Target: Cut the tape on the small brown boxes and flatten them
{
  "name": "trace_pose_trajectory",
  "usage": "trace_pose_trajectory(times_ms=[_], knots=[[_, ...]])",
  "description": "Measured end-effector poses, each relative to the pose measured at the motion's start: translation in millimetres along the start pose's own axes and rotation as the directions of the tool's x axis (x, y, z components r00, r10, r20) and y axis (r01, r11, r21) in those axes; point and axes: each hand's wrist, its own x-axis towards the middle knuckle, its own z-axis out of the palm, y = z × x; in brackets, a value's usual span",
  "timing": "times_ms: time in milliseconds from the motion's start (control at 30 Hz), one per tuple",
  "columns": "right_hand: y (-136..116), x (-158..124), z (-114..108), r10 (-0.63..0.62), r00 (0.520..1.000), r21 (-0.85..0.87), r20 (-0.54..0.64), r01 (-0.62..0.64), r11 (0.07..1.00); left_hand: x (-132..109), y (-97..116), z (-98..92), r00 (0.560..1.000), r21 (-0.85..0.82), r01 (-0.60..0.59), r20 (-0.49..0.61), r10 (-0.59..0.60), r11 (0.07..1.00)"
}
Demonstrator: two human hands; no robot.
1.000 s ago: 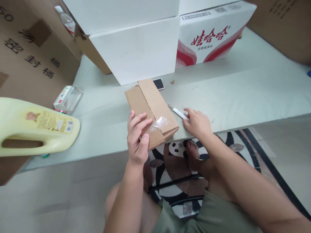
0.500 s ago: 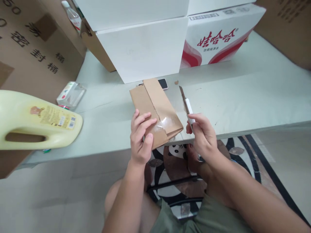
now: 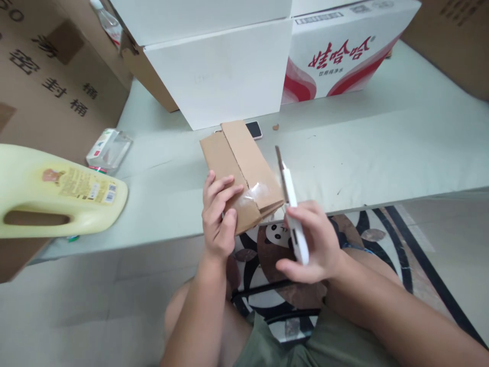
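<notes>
My left hand [image 3: 219,214] grips the lower left side of a small brown cardboard box [image 3: 225,158], tilted over the table's front edge. Shiny clear tape covers part of the seam near its lower end, and a flap there stands slightly apart. In my right hand [image 3: 313,242] is a white utility knife [image 3: 295,224], its long blade extended and pointing up and away. The blade passes close beside the box's right corner; whether they touch I cannot tell. My right thumb is held off the knife's handle.
Behind the box a phone [image 3: 254,130] lies on the pale table cover [image 3: 382,148]. White cartons [image 3: 217,76] stand at the back. To the left are a yellow jug [image 3: 95,219], a clear bottle [image 3: 112,150] and a large brown carton [image 3: 42,97].
My right hand has come down and nearer to me, turning the knife so more of its handle shows and the thumb comes away. The left hand still holds the box, nearly in place.
</notes>
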Motion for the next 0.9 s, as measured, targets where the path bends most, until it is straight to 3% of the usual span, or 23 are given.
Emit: trace_pose_trajectory(times_ms=[133,400,533,700,900], knots=[[-12.7,0.8,7.5,-0.076,0.995,-0.021,0.068,0.078,0.997,0.4,2.0,0.5,1.0,-0.011,0.017,-0.011,-0.017,1.0],[-10.4,-16.2,15.3,0.015,0.997,0.073,-0.072,-0.01,0.997,0.2,1.8,-1.8,1.0,-0.011,-0.02,0.017,0.02,1.0],[-12.6,-17.8,13.7,0.06,0.994,0.102,-0.088,-0.051,0.993,0.1,3.1,-2.2,1.0,0.022,0.009,0.025,-0.01,1.0],[-14.4,-12.0,11.4,0.009,0.992,0.064,-0.127,-0.001,0.998,-0.1,2.4,-1.6,1.0,0.019,-0.002,0.023,0.002,1.0],[-14.2,-3.3,7.0,-0.079,0.997,-0.013,-0.017,0.079,0.997,-0.5,-1.4,0.1,0.999,0.017,-0.05,0.005,0.05,0.999]])
